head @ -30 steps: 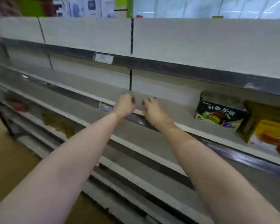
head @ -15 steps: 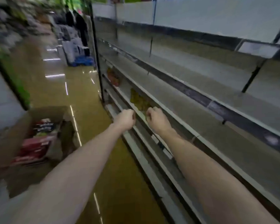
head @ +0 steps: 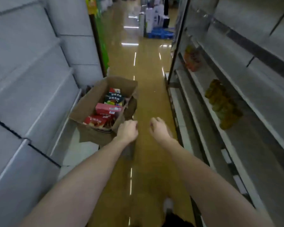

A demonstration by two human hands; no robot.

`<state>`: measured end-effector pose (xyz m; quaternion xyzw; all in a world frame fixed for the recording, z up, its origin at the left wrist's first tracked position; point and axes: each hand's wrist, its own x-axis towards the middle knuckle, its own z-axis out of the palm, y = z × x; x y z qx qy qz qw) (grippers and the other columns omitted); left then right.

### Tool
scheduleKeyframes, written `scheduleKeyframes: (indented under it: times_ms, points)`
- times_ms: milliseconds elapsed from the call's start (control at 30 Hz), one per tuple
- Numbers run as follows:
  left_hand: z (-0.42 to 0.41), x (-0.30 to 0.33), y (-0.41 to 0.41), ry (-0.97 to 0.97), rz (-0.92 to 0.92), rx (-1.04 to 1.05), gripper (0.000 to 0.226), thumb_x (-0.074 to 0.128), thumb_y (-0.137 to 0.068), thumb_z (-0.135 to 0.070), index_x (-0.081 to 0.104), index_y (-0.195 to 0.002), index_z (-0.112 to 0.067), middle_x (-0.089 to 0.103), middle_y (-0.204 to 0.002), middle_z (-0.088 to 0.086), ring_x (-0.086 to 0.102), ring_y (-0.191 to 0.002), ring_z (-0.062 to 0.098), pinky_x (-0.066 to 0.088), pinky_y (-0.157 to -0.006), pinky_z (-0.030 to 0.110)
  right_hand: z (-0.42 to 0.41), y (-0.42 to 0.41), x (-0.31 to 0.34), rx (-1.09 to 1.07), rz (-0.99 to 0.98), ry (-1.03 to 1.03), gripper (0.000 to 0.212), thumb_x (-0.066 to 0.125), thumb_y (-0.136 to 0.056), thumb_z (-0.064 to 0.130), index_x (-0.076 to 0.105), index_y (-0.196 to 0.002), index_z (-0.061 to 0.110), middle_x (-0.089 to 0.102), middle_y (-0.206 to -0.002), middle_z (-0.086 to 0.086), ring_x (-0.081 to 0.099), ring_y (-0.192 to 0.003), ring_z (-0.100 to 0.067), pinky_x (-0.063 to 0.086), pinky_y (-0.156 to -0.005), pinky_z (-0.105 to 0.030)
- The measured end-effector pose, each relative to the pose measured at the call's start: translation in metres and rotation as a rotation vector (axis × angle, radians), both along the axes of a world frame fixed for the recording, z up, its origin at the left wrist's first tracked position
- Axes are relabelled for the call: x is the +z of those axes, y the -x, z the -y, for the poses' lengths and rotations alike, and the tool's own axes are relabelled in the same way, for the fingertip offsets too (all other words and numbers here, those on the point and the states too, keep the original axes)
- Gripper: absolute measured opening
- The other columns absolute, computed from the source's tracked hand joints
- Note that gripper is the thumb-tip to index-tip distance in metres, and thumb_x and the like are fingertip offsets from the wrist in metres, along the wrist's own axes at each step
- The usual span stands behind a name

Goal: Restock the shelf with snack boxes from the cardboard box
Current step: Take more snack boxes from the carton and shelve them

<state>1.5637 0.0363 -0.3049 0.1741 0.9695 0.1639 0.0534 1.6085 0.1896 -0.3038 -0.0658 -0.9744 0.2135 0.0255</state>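
Cardboard, brown and creased, is forming the box (head: 103, 110) standing open on the floor (head: 147, 99) at the left of the aisle, just beside the foot of the grey shelving there. Only the head view is showing. Snack boxes are lying loosely stacked inside: a pink carton (head: 108, 108) on top in the middle, red cartons (head: 97, 121) nearest the person, and dark cartons (head: 114, 98) toward the far end.

Both arms are reaching forward over the floor. The left hand (head: 127, 130) is hovering at the near right corner of the box, fingers curled in and holding nothing. The right hand (head: 159, 128) is hanging over bare floor, near the left one but apart from it, fingers loosely curled and likewise holding nothing.

The shelf (head: 236, 122) to be restocked is running along the right side, with yellow packs (head: 223, 102) on one tier and orange packs (head: 191, 58) farther down the aisle; motion blur is keeping their labels unreadable.

As a judgement, the cartons are looking light and stiff, thin printed card with a smooth and probably slightly slippery finish, so they should be lifting easily but denting under a hard squeeze. Taking the pink carton across its long edges, thumb on one side and fingers on the other, is seeming soundest, since it is lying uppermost and clear of the flaps.
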Motion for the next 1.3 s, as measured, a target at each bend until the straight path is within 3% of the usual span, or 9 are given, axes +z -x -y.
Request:
scheduleKeyframes:
  times_ms: [300, 667, 900, 1067, 1200, 1300]
  points:
    - [0.0, -0.028, 0.113, -0.078, 0.019, 0.293, 0.014, 0.053, -0.089, -0.018, 0.065, -0.094, -0.016, 0.07, -0.095, 0.007, 0.067, -0.093, 0.032, 0.055, -0.078, 0.041, 0.0, 0.168, -0.043, 0.222, 0.05, 0.087, 0.016, 0.056, -0.084, 0.009, 0.058, -0.1, 0.009, 0.056, -0.105, -0.016, 0.053, -0.098, -0.037, 0.044, -0.082, -0.039]
    - [-0.037, -0.038, 0.259, -0.078, 0.171, 0.499, 0.027, 0.052, -0.091, -0.021, 0.064, -0.114, -0.016, 0.067, -0.113, 0.011, 0.063, -0.106, 0.033, 0.05, -0.084, 0.04, -0.038, 0.348, -0.066, 0.365, 0.142, 0.173, 0.024, 0.056, -0.087, 0.013, 0.058, -0.11, 0.006, 0.057, -0.115, -0.017, 0.053, -0.107, -0.037, 0.043, -0.088, -0.039]
    - [-0.032, -0.056, 0.32, -0.112, 0.212, 0.565, 0.032, 0.052, -0.091, -0.018, 0.061, -0.121, -0.018, 0.064, -0.121, 0.009, 0.06, -0.113, 0.033, 0.051, -0.088, 0.041, -0.025, 0.423, -0.088, 0.481, 0.196, 0.108, 0.017, 0.061, -0.09, 0.013, 0.057, -0.103, 0.004, 0.058, -0.109, -0.019, 0.053, -0.105, -0.037, 0.043, -0.086, -0.039]
    - [-0.017, -0.086, 0.367, -0.121, 0.258, 0.554, 0.035, 0.051, -0.087, -0.007, 0.057, -0.121, -0.016, 0.063, -0.118, 0.012, 0.06, -0.109, 0.034, 0.051, -0.087, 0.044, -0.012, 0.475, -0.1, 0.499, 0.282, 0.03, 0.032, 0.063, -0.088, 0.013, 0.055, -0.118, 0.005, 0.056, -0.121, -0.017, 0.05, -0.115, -0.033, 0.042, -0.097, -0.036]
    - [-0.006, -0.104, 0.403, -0.062, 0.292, 0.526, 0.038, 0.049, -0.091, -0.006, 0.053, -0.128, -0.012, 0.059, -0.127, 0.014, 0.057, -0.115, 0.034, 0.046, -0.086, 0.039, -0.003, 0.511, -0.114, 0.53, 0.326, -0.009, 0.03, 0.059, -0.088, 0.012, 0.055, -0.117, 0.006, 0.056, -0.123, -0.016, 0.052, -0.115, -0.033, 0.042, -0.097, -0.037]
    - [0.0, -0.117, 0.426, -0.096, 0.316, 0.549, 0.029, 0.049, -0.091, -0.006, 0.055, -0.119, -0.013, 0.058, -0.126, 0.013, 0.056, -0.115, 0.033, 0.045, -0.085, 0.039, 0.001, 0.536, -0.12, 0.545, 0.34, -0.028, 0.03, 0.056, -0.09, 0.012, 0.055, -0.119, 0.004, 0.055, -0.122, -0.018, 0.051, -0.112, -0.035, 0.041, -0.097, -0.038]
